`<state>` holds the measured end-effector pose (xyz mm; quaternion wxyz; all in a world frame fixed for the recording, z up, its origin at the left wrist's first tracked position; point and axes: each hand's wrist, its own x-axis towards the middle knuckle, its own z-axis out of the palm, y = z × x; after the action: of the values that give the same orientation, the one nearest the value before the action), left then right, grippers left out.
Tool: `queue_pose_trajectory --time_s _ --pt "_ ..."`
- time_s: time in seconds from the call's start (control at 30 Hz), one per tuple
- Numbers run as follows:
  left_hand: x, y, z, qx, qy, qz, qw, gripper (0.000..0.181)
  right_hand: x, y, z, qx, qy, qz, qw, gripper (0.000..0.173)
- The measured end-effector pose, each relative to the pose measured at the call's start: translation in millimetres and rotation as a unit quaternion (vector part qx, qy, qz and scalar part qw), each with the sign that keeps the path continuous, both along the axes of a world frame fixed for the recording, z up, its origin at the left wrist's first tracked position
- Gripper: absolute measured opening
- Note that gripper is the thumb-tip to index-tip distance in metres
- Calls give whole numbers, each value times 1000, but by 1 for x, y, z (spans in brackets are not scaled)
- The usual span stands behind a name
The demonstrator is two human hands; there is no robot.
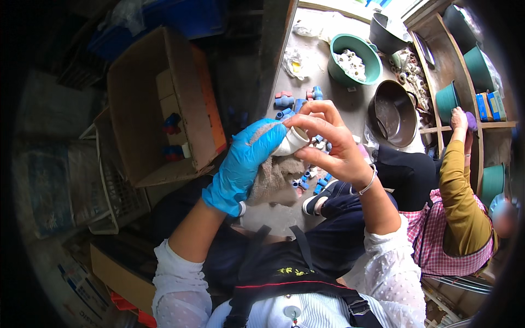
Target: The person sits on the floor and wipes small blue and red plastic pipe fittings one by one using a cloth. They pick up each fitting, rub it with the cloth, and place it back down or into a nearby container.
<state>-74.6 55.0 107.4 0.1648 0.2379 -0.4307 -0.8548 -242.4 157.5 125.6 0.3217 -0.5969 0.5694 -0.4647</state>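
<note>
My left hand (pixel 250 158), in a blue disposable glove, grips a white plastic pipe fitting (pixel 287 144) together with a grey-brown cloth (pixel 270 180). The fitting's round mouth faces up and to the right. My bare right hand (pixel 334 143) spans that mouth, index finger at the upper side and thumb at the lower rim. Below the hands the cloth hangs down over the floor between my feet. Blue plastic ball valves with red handles (pixel 284 99) and loose blue fittings (pixel 322 183) lie on the floor beyond and beneath my hands.
A cardboard box (pixel 143 106) with a few red and blue pieces stands to the left. Ahead are a green basin (pixel 334 67) of white fittings and a dark brown basin (pixel 393 115). At right, a co-worker (pixel 463 184) reaches toward wooden shelving (pixel 459 53).
</note>
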Motion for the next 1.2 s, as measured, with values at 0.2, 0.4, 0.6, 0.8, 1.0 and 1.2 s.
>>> queue_pose_trajectory --time_s 0.2,0.4,0.6,0.8,1.0,1.2 --pt "-5 9 17 -55 19 109 992 28 12 -7 6 -12 1 -43 999 45" --pt "17 7 25 -244 -9 150 958 17 42 -6 13 39 -147 -53 987 37" --pt "53 8 38 -543 -82 204 810 27 74 -7 10 132 -485 -52 863 47" --pt "100 -46 67 -665 -160 381 623 34 112 -80 4 194 -502 -76 839 39" --pt "149 -67 73 -377 206 307 849 48 143 -169 26 111 -95 105 984 41" --pt "101 -41 116 -245 -34 528 812 54 87 -111 -7 273 -327 52 903 43"
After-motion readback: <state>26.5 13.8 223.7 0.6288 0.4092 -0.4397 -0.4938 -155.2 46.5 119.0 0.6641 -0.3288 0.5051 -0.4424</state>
